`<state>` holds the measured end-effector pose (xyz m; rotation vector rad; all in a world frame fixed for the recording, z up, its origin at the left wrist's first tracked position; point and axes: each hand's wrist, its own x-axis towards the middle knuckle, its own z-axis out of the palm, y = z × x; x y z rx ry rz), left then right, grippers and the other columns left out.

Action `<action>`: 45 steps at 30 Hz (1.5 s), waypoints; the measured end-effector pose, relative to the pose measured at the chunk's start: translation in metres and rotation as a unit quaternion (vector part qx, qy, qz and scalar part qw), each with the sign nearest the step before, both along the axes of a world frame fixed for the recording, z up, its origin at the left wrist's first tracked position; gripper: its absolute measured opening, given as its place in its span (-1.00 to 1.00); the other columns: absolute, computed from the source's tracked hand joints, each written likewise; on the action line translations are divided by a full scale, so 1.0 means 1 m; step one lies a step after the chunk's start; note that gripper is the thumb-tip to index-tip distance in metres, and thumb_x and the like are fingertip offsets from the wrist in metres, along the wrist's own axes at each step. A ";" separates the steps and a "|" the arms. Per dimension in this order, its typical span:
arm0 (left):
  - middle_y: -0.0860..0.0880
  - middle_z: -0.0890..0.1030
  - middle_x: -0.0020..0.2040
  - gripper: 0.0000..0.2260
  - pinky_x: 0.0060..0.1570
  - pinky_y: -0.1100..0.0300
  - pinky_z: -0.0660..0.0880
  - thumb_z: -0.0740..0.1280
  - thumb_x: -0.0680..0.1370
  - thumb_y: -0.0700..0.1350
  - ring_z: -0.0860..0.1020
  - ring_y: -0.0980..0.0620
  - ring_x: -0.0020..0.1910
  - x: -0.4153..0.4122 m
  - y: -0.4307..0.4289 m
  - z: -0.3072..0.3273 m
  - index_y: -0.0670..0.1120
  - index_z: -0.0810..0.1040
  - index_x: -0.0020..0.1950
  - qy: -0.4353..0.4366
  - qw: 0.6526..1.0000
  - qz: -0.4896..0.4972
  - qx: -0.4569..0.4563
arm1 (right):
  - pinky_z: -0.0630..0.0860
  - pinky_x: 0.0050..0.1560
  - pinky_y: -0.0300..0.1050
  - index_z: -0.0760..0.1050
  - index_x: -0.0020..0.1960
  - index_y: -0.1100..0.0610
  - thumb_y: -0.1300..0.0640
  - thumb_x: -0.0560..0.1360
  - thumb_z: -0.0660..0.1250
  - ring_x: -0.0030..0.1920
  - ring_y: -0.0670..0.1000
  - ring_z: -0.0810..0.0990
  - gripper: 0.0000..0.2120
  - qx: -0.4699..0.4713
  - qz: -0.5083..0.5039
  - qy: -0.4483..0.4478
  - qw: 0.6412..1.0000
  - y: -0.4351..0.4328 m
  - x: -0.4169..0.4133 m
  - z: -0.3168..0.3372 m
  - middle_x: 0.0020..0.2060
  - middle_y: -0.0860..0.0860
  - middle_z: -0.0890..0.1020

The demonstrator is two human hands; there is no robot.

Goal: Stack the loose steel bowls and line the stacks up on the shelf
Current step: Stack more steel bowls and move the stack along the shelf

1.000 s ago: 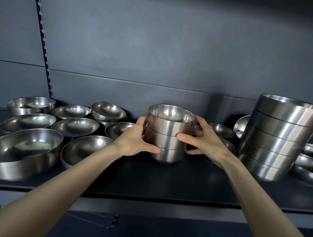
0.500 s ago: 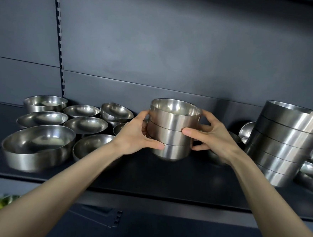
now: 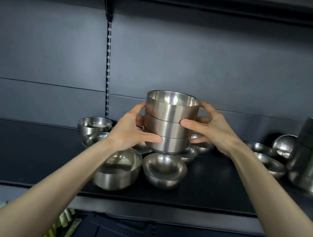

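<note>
A small stack of three steel bowls hangs in the air above the dark shelf. My left hand grips its left side and my right hand grips its right side. Under and around the stack lie several loose steel bowls, such as a shallow bowl right below it and a deeper bowl to its left. A taller stack of larger bowls stands at the right edge.
More loose bowls lie at the back left and right of centre. The shelf's left part is bare. A slotted upright runs up the dark back panel. Another shelf sits overhead.
Both hands have lifted the small stack off the shelf and carried it left over the loose bowls. The view has swung left, so the tall stack now sits at the right edge.
</note>
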<state>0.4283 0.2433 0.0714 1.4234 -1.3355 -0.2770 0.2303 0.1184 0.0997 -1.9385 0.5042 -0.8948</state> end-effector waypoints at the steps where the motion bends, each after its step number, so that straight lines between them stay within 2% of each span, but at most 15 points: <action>1: 0.05 0.63 -0.03 -0.08 0.03 0.33 0.52 0.63 0.21 -0.18 0.61 0.23 -0.01 0.014 0.011 0.001 0.04 0.25 0.47 0.000 1.000 -0.001 0.000 | 0.67 -0.14 0.02 0.29 0.36 -0.17 -0.19 0.02 0.57 -0.06 -0.06 0.70 -0.04 0.004 0.006 -0.004 1.000 0.009 0.015 -0.001 -0.12 -0.13 0.72; 4: 0.08 0.58 0.00 -0.10 -0.16 0.57 0.43 0.62 0.23 -0.21 0.54 0.45 -0.11 0.056 0.041 -0.001 0.05 0.26 0.47 0.001 1.000 0.001 -0.007 | 0.67 -0.18 0.01 0.28 0.28 -0.23 -0.20 -0.01 0.58 -0.08 -0.01 0.71 -0.09 0.016 0.015 -0.015 1.000 0.034 0.059 -0.005 -0.14 -0.14 0.72; 7: 0.05 0.57 0.07 -0.09 -0.20 0.59 0.41 0.61 0.24 -0.20 0.53 0.47 -0.10 0.095 0.061 0.000 0.10 0.24 0.48 0.012 1.000 0.001 -0.009 | 0.67 -0.14 0.05 0.29 0.29 -0.22 -0.13 0.10 0.60 -0.06 -0.01 0.71 -0.16 0.020 0.019 -0.012 1.000 0.049 0.099 -0.003 -0.13 -0.11 0.73; 10: 0.12 0.57 0.05 -0.11 -0.20 0.61 0.39 0.62 0.24 -0.18 0.51 0.48 -0.09 0.132 0.070 0.003 0.15 0.26 0.45 0.013 1.000 0.015 -0.011 | 0.67 -0.15 0.02 0.30 0.38 -0.14 -0.02 0.25 0.58 -0.04 -0.07 0.70 -0.23 0.023 0.028 -0.010 0.999 0.054 0.137 0.000 -0.10 -0.12 0.72; 13: 0.14 0.55 0.05 -0.15 -0.21 0.52 0.46 0.62 0.24 -0.18 0.52 0.45 -0.06 0.167 0.071 0.003 0.17 0.28 0.41 0.027 0.999 0.033 -0.017 | 0.65 -0.23 -0.09 0.28 0.37 -0.15 0.00 0.29 0.57 -0.05 -0.07 0.69 -0.26 0.020 0.038 -0.010 0.999 0.051 0.175 0.002 -0.14 -0.17 0.72; 16: 0.17 0.54 0.06 -0.16 -0.16 0.40 0.48 0.62 0.24 -0.16 0.50 0.35 0.03 0.198 0.065 -0.001 0.14 0.29 0.41 0.042 0.998 0.050 -0.015 | 0.67 -0.14 -0.01 0.27 0.38 -0.17 -0.06 0.26 0.57 -0.06 -0.09 0.70 -0.22 0.011 0.045 0.001 0.999 0.041 0.211 0.001 -0.12 -0.19 0.71; 19: 0.20 0.56 0.02 -0.22 -0.21 0.49 0.46 0.61 0.25 -0.18 0.49 0.35 0.04 0.226 0.054 -0.007 0.10 0.32 0.36 0.053 0.997 0.061 -0.016 | 0.67 -0.10 0.05 0.27 0.40 -0.15 -0.07 0.24 0.58 -0.08 -0.08 0.70 -0.19 0.015 0.051 0.006 0.999 0.026 0.244 -0.004 -0.10 -0.17 0.72; 22: 0.20 0.58 0.00 -0.25 -0.15 0.46 0.44 0.60 0.26 -0.20 0.49 0.33 0.07 0.249 0.038 -0.012 0.05 0.34 0.35 0.058 0.996 0.065 -0.008 | 0.67 -0.11 0.08 0.28 0.38 -0.15 -0.12 0.17 0.59 -0.09 -0.05 0.71 -0.14 0.024 0.054 0.014 0.998 0.009 0.270 -0.008 -0.10 -0.15 0.72; 25: 0.19 0.57 0.01 -0.27 -0.22 0.52 0.46 0.60 0.26 -0.19 0.50 0.32 0.06 0.268 0.020 -0.019 0.06 0.34 0.32 0.060 0.996 0.064 -0.003 | 0.66 -0.10 0.11 0.27 0.42 -0.13 -0.14 0.12 0.60 -0.03 -0.01 0.70 -0.06 0.034 0.050 0.023 0.998 -0.009 0.292 -0.013 -0.07 -0.11 0.72; 28: 0.17 0.57 0.03 -0.26 -0.12 0.41 0.50 0.59 0.25 -0.19 0.50 0.25 0.10 0.283 0.005 -0.028 0.06 0.33 0.33 0.071 0.996 0.059 0.000 | 0.66 -0.09 0.13 0.27 0.42 -0.14 -0.12 0.13 0.60 -0.02 -0.01 0.70 -0.07 0.039 0.048 0.032 0.998 -0.022 0.307 -0.020 -0.07 -0.11 0.71; 33: 0.22 0.55 0.01 -0.22 -0.14 0.47 0.50 0.58 0.16 -0.04 0.48 0.36 0.06 0.303 -0.008 -0.036 0.15 0.31 0.29 0.071 0.997 0.044 0.001 | 0.65 -0.07 0.17 0.28 0.38 -0.16 -0.17 0.06 0.59 -0.01 0.02 0.70 -0.05 0.051 0.042 0.037 0.997 -0.032 0.324 -0.029 -0.02 -0.07 0.70; 36: 0.20 0.55 0.04 -0.22 -0.07 0.41 0.50 0.57 0.11 0.03 0.48 0.31 0.10 0.311 -0.011 -0.041 0.19 0.32 0.26 0.067 0.997 0.039 0.006 | 0.65 -0.07 0.17 0.27 0.40 -0.14 -0.17 0.07 0.59 -0.01 0.02 0.69 -0.04 0.057 0.038 0.044 0.997 -0.034 0.329 -0.033 0.02 -0.04 0.69; 38: 0.18 0.56 0.06 -0.20 0.03 0.31 0.50 0.57 0.10 0.06 0.48 0.27 0.14 0.315 -0.011 -0.045 0.18 0.33 0.29 0.059 0.997 0.039 0.008 | 0.65 -0.07 0.17 0.29 0.34 -0.19 -0.17 0.07 0.60 0.00 0.03 0.69 -0.09 0.058 0.038 0.050 0.996 -0.034 0.330 -0.036 0.05 -0.02 0.68; 41: 0.21 0.55 0.06 -0.13 -0.02 0.38 0.49 0.55 0.10 0.12 0.48 0.30 0.13 0.318 -0.010 -0.051 0.13 0.31 0.38 0.043 0.998 0.031 0.013 | 0.66 -0.08 0.13 0.28 0.32 -0.20 -0.23 0.04 0.59 -0.01 0.01 0.69 -0.08 0.057 0.033 0.064 0.996 -0.031 0.330 -0.038 0.07 0.00 0.66; 45: 0.14 0.55 0.13 -0.11 -0.01 0.31 0.54 0.55 0.15 0.10 0.47 0.27 0.18 0.319 -0.013 -0.057 0.12 0.28 0.44 0.046 0.999 0.016 0.012 | 0.65 -0.04 0.11 0.23 0.34 -0.19 -0.06 0.29 0.55 -0.02 -0.01 0.70 -0.26 0.055 0.027 0.068 0.996 -0.029 0.328 -0.041 0.06 0.00 0.66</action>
